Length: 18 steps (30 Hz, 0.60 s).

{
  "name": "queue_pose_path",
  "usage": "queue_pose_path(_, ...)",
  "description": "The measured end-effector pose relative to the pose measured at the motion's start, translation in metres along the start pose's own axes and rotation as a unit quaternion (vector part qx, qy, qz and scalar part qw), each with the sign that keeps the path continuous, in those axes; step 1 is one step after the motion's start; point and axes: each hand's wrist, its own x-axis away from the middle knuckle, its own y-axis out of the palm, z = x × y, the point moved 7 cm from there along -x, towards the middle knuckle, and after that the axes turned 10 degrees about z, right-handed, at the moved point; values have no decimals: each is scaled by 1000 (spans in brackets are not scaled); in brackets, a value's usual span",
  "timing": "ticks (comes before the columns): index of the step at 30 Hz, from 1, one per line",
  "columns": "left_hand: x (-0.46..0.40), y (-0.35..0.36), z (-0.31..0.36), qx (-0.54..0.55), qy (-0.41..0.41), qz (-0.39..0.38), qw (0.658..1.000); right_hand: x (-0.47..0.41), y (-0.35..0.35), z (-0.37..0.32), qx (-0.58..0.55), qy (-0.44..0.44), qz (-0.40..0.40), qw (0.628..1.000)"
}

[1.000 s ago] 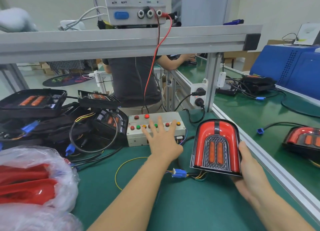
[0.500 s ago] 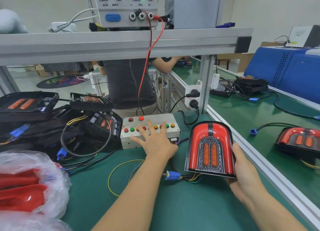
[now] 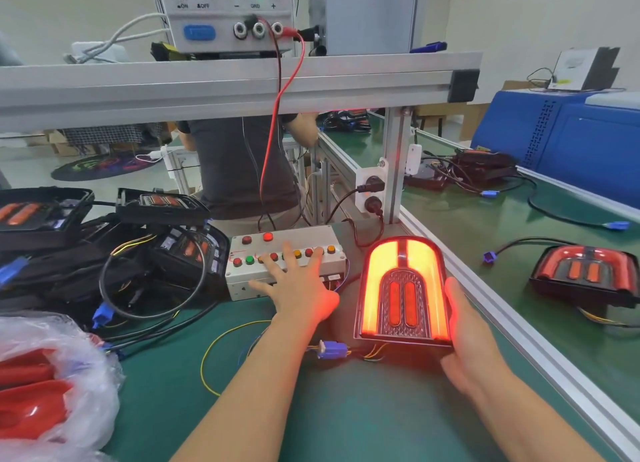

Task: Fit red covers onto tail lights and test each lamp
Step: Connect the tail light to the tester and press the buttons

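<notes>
A tail light (image 3: pixel 401 288) with its red cover on stands tilted on the green bench, and its outer band glows bright orange-red. My right hand (image 3: pixel 467 340) grips its right edge and lower corner from behind. My left hand (image 3: pixel 298 285) lies spread on the white button box (image 3: pixel 242 285), fingertips pressing the row of coloured buttons. A blue connector (image 3: pixel 332 350) with yellow wires links the lamp to the box.
Uncovered black tail lights (image 3: pixel 180 243) and cables pile up at the left. A plastic bag of red covers (image 3: pixel 41 392) lies at the lower left. Another covered lamp (image 3: pixel 585 274) rests on the right bench beyond the aluminium rail (image 3: pixel 519 326). A person stands behind the frame.
The lamp has lit up, glowing orange-red where it was dark. My left hand settled lower on the button box and presses the buttons. My right hand still holds the lamp.
</notes>
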Motion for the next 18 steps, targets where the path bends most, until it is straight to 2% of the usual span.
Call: queue_pose_path(18, -2, -1, 1, 11, -6, 5, 1000, 8, 7, -9, -11, -13, -12, 1000)
